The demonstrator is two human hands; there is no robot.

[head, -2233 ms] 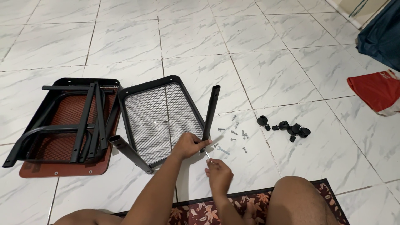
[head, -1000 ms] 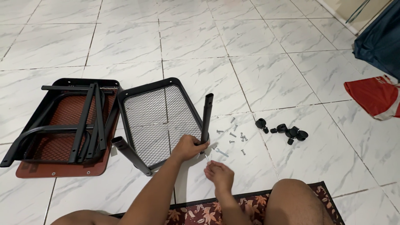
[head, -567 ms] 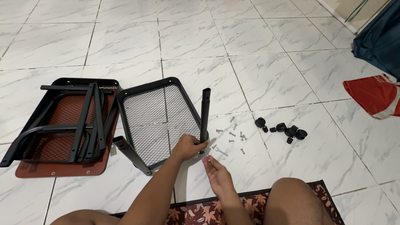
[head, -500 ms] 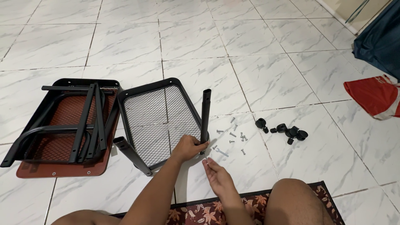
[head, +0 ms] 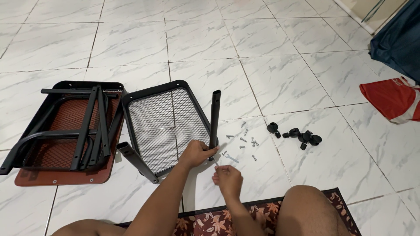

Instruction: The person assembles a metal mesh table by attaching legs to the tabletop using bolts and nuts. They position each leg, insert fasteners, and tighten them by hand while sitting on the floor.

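My left hand (head: 197, 153) grips the bottom end of a black metal tube (head: 214, 118) that stands nearly upright at the corner of a black mesh tray (head: 164, 124). My right hand (head: 227, 179) is just below it with the fingers pinched together near the tube's base; whether they hold a small part I cannot tell. A small flat wrench (head: 230, 157) lies on the tile beside both hands. A second black tube (head: 136, 161) sticks out from the tray's near left corner.
Several loose screws (head: 245, 140) lie on the white tiled floor right of the tube, and black plastic feet (head: 297, 135) sit farther right. A second mesh tray with black frame parts (head: 65, 131) lies left. A red bag (head: 391, 98) and dark blue cloth (head: 400, 41) are far right. A patterned mat (head: 262, 214) is under my legs.
The tube has been raised from a lean to almost upright by my left hand. My right hand lifted from the floor toward the tube's base.
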